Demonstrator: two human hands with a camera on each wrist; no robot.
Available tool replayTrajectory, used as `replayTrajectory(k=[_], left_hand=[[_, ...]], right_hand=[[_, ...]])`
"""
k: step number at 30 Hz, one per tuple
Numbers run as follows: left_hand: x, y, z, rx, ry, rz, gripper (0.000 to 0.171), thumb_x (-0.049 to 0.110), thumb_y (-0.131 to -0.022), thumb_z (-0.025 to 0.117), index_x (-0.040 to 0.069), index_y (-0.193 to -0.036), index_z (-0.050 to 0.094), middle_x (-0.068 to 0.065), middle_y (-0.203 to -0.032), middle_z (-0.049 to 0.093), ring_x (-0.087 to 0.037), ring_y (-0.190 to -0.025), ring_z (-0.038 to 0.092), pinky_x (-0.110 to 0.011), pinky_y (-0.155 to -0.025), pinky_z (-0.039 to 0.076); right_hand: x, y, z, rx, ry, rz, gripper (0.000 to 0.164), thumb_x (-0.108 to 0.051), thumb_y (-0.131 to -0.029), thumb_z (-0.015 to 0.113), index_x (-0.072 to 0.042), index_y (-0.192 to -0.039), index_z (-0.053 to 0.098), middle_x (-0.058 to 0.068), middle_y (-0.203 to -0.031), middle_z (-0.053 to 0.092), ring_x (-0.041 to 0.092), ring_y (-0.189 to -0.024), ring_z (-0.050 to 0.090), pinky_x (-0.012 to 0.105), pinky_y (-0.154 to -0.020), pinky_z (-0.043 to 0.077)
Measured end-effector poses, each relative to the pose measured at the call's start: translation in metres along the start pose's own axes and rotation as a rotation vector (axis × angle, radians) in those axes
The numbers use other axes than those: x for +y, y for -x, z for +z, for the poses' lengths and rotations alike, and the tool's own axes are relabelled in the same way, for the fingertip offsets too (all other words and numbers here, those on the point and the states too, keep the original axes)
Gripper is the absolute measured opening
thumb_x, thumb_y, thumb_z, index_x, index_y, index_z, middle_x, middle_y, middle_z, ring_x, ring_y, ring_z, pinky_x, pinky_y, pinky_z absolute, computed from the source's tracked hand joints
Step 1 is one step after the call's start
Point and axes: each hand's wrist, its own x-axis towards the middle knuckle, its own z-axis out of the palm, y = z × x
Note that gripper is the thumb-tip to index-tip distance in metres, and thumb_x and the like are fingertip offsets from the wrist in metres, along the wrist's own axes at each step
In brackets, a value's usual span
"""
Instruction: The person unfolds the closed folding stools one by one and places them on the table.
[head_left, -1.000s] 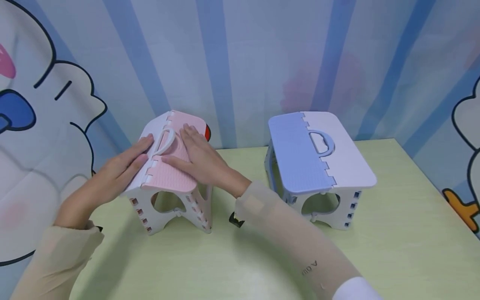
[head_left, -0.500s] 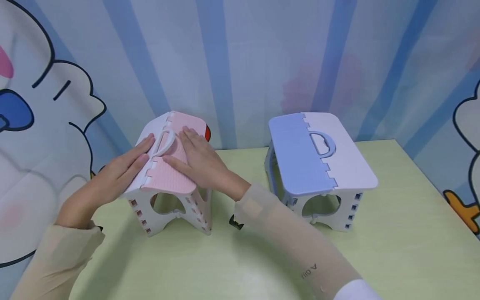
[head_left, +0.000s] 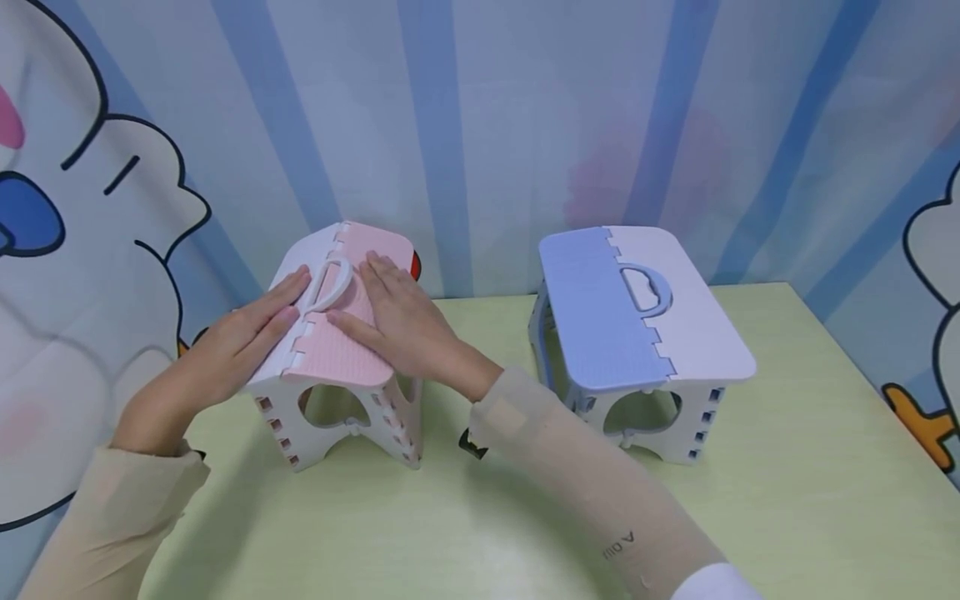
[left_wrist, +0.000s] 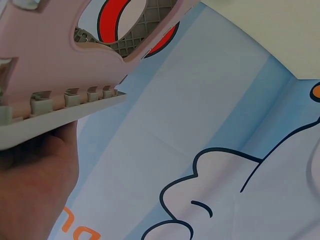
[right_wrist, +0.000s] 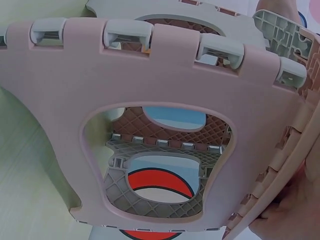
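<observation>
On the left of the head view stands a pink and white folding stool point(head_left: 341, 354). Its top is bent into a low ridge along the middle seam, with a white handle point(head_left: 333, 287) standing up there. My left hand point(head_left: 213, 358) rests on the white half, fingers straight. Across from it, my right hand point(head_left: 408, 325) lies flat on the pink half, thumb spread toward the handle. From the left wrist, the hand point(left_wrist: 42, 192) shows against the outer face of the white panel. The right wrist view looks through the stool's pink leg panel point(right_wrist: 165, 80); most of that hand is hidden.
A blue and white folding stool point(head_left: 607, 325) stands unfolded with a flat top to the right. Both stools are on a pale green table point(head_left: 832, 417). A striped cartoon backdrop point(head_left: 495, 142) rises directly behind. A small dark object point(head_left: 472, 444) lies by the right forearm.
</observation>
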Motion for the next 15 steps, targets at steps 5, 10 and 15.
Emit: replayTrajectory(k=[5, 10, 15], left_hand=[[0.0005, -0.0001, 0.0002, 0.003, -0.014, -0.007, 0.055, 0.029, -0.109, 0.039, 0.022, -0.16, 0.019, -0.008, -0.165, 0.015, -0.042, -0.147, 0.016, -0.076, -0.102, 0.027], [0.0012, -0.0001, 0.0003, 0.004, -0.029, -0.012, 0.055, 0.03, -0.109, 0.039, 0.022, -0.16, 0.019, -0.009, -0.165, 0.015, -0.043, -0.147, 0.017, -0.075, -0.103, 0.026], [0.0032, -0.0003, 0.0005, 0.005, -0.048, -0.024, 0.055, 0.031, -0.109, 0.039, 0.022, -0.16, 0.02, -0.009, -0.165, 0.016, -0.044, -0.147, 0.018, -0.076, -0.102, 0.026]], right_hand=[[0.0008, -0.0004, 0.0002, -0.006, 0.003, 0.005, 0.083, -0.059, -0.103, 0.036, -0.003, -0.159, 0.013, 0.01, -0.166, 0.005, 0.019, -0.151, 0.001, 0.027, -0.119, 0.0], [0.0013, -0.0004, 0.0, -0.007, 0.008, 0.003, 0.083, -0.059, -0.103, 0.037, -0.003, -0.159, 0.014, 0.01, -0.166, 0.005, 0.019, -0.151, 0.001, 0.027, -0.119, 0.0], [0.0017, -0.0003, -0.0006, -0.008, 0.016, 0.011, 0.083, -0.06, -0.102, 0.037, -0.003, -0.159, 0.015, 0.009, -0.166, 0.006, 0.019, -0.151, 0.002, 0.028, -0.12, 0.002]])
